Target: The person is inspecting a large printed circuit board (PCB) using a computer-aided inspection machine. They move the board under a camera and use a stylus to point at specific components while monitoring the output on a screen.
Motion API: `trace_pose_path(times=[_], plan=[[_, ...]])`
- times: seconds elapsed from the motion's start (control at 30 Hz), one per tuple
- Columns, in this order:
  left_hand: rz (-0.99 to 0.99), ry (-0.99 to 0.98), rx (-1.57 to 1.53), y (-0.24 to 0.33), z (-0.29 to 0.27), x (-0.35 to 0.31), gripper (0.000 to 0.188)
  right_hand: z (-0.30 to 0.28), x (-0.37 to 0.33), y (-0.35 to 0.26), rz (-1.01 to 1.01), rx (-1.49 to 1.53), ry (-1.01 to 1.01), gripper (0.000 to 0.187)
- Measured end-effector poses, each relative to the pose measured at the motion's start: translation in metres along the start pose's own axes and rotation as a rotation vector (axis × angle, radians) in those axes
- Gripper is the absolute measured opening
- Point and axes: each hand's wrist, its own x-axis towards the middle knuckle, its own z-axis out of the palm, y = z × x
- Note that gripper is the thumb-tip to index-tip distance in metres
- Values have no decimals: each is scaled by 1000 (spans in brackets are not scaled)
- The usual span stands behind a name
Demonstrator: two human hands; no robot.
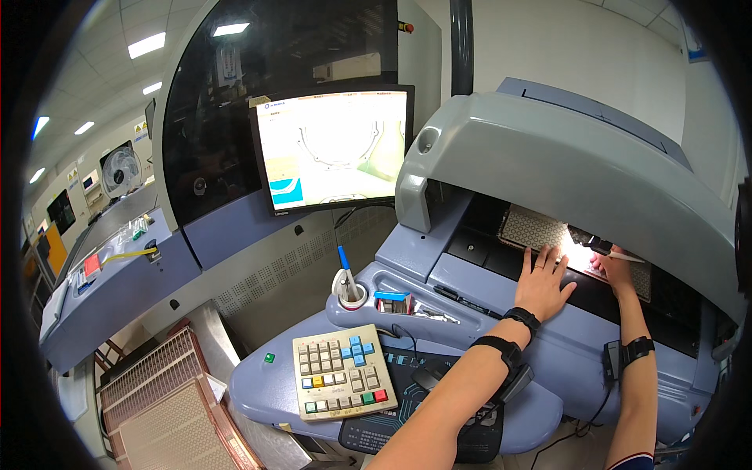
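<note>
At the right of the scene, under a large grey hood [548, 157], a flat patterned panel [534, 229] lies on the black bed [674, 313] of a machine, with a bright white light falling on its middle. The left hand [544, 286] is spread wide, palm down, its fingertips laid over the near edge of the panel, left of the lit spot. The right hand [616, 270] is narrow, its fingers bent together at the right of the light, over the panel. A thin pale stick [627, 257] runs just beside those fingers; I cannot tell whether the hand grips it. A dark fitting [589, 240] reaches down near the fingers, from beneath the hood. Black bands circle both forearms near the wrists, two on the left and one on the right.

Left of the hands, a pale blue surface [258, 392] carries a beige keypad [341, 372] with grey, blue and other coloured keys, and a dark printed mat [368, 431] partly under it. Farther back stand a white cup [351, 299] with a blue-topped pen [345, 258] and, to its right, a black pen [466, 301] lying in a tray. Beyond, a lit monitor [337, 149] shows a curved outline. At the near left, more patterned panels [172, 427] lie low beside the surface.
</note>
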Motion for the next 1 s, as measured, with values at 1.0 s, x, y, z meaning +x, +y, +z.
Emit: trace_pose_path(times=[1.0], plan=[[1,-7,-17,0,-1,1,61,-7,8,15,27,113,-76,39]])
